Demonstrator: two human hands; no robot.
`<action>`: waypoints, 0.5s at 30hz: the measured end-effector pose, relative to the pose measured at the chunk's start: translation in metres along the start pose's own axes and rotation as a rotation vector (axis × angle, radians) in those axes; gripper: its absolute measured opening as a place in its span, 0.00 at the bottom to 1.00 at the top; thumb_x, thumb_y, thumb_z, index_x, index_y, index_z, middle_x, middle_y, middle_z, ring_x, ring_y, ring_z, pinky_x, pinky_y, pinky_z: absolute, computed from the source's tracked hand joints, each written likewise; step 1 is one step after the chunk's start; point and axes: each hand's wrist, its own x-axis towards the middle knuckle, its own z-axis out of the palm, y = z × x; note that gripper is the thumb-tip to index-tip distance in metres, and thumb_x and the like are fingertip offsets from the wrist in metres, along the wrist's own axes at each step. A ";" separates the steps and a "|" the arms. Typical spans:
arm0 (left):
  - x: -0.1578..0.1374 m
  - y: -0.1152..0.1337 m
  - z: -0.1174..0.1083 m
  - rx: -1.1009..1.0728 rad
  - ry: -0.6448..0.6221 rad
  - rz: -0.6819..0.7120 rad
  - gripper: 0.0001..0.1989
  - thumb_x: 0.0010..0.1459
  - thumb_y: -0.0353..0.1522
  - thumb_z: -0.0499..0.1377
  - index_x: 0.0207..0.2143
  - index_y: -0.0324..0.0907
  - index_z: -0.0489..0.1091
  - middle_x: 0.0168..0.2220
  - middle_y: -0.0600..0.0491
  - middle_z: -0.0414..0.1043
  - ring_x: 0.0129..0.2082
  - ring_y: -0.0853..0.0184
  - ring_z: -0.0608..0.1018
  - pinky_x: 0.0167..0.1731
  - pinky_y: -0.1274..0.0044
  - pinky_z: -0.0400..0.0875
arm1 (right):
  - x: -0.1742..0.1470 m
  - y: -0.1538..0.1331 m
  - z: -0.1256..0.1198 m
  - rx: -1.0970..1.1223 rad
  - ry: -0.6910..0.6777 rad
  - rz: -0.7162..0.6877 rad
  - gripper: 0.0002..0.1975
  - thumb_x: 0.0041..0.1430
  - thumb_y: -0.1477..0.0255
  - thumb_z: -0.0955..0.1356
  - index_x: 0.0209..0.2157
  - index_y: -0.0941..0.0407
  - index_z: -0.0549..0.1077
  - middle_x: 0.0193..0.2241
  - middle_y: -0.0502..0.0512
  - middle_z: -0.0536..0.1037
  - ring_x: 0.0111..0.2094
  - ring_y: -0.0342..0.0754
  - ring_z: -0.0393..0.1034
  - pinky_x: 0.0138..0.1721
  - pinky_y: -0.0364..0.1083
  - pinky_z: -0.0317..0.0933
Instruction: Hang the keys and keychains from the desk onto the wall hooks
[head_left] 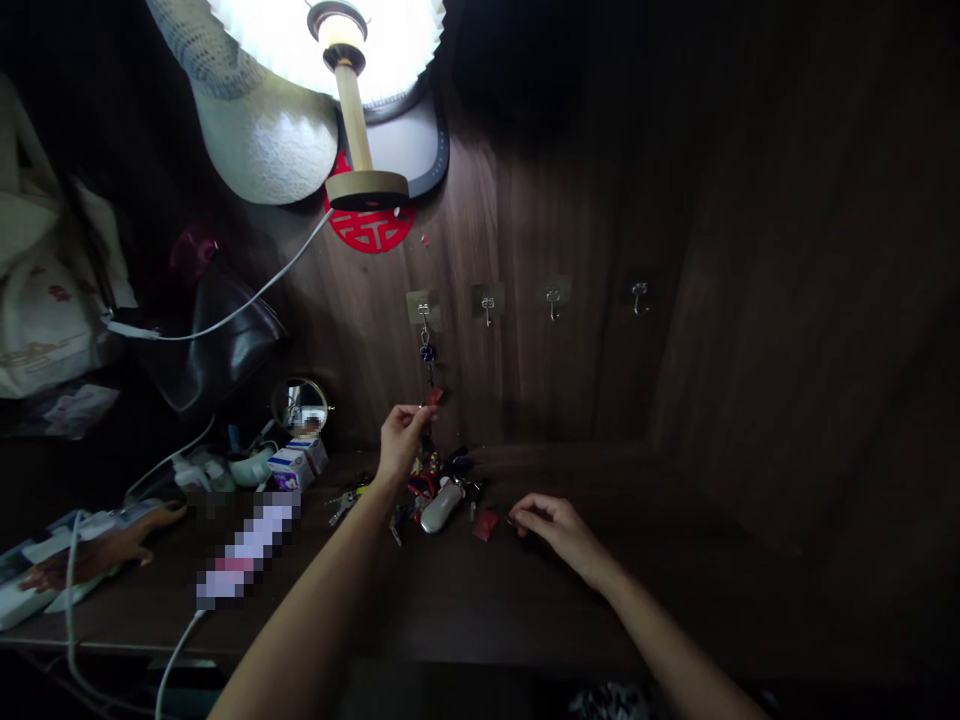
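My left hand [405,438] is raised near the wall, thumb and fingers pinched on a small red tag [435,396]. Just above it, a blue key ring charm [427,353] hangs by a metal clasp from the leftmost wall hook [424,310]. My right hand [553,528] is low over the shelf, its fingertips closed together around something too small and dark to make out. Beside those fingertips lies a red packet [485,525]. Between the hands is a pile of keys and key rings, with a grey oval object [442,507] in front and a key [342,505] at the left.
More hooks [488,305] line the wall to the right. A lit lamp [367,188] is above, with caps [270,140] behind it. Left on the shelf are a round mirror [301,402], small boxes [297,462] and a blurred-out device [247,555] with a white cable.
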 end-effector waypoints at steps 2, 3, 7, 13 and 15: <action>0.016 0.007 0.000 0.054 0.028 0.051 0.20 0.38 0.44 0.65 0.27 0.40 0.65 0.26 0.52 0.75 0.27 0.69 0.76 0.27 0.79 0.67 | 0.001 0.000 0.000 0.004 0.000 0.005 0.14 0.52 0.60 0.66 0.27 0.56 0.73 0.21 0.49 0.74 0.29 0.46 0.67 0.34 0.44 0.58; 0.024 0.010 0.000 0.072 0.038 0.069 0.19 0.38 0.44 0.65 0.27 0.39 0.66 0.26 0.53 0.74 0.27 0.70 0.76 0.27 0.79 0.67 | 0.001 0.000 0.000 0.007 0.000 0.007 0.14 0.52 0.60 0.66 0.26 0.56 0.73 0.21 0.49 0.74 0.29 0.46 0.67 0.34 0.44 0.58; 0.054 0.024 0.004 0.127 0.065 0.134 0.17 0.39 0.40 0.65 0.29 0.38 0.70 0.25 0.54 0.74 0.23 0.72 0.74 0.26 0.80 0.67 | 0.003 0.002 0.000 0.049 -0.005 -0.002 0.14 0.50 0.59 0.66 0.25 0.56 0.73 0.20 0.49 0.73 0.27 0.46 0.66 0.33 0.44 0.58; 0.084 0.041 0.020 0.234 0.172 0.232 0.09 0.44 0.33 0.62 0.30 0.39 0.72 0.27 0.55 0.75 0.25 0.72 0.74 0.28 0.80 0.68 | 0.007 0.008 0.002 0.124 0.005 0.015 0.13 0.48 0.59 0.67 0.24 0.56 0.72 0.18 0.48 0.72 0.24 0.44 0.65 0.31 0.44 0.57; 0.090 0.046 0.026 0.274 0.223 0.255 0.09 0.43 0.30 0.62 0.31 0.40 0.72 0.28 0.55 0.75 0.28 0.71 0.75 0.31 0.80 0.69 | 0.007 0.008 0.002 0.158 0.009 0.023 0.13 0.48 0.60 0.67 0.24 0.56 0.72 0.17 0.48 0.71 0.23 0.44 0.64 0.30 0.44 0.56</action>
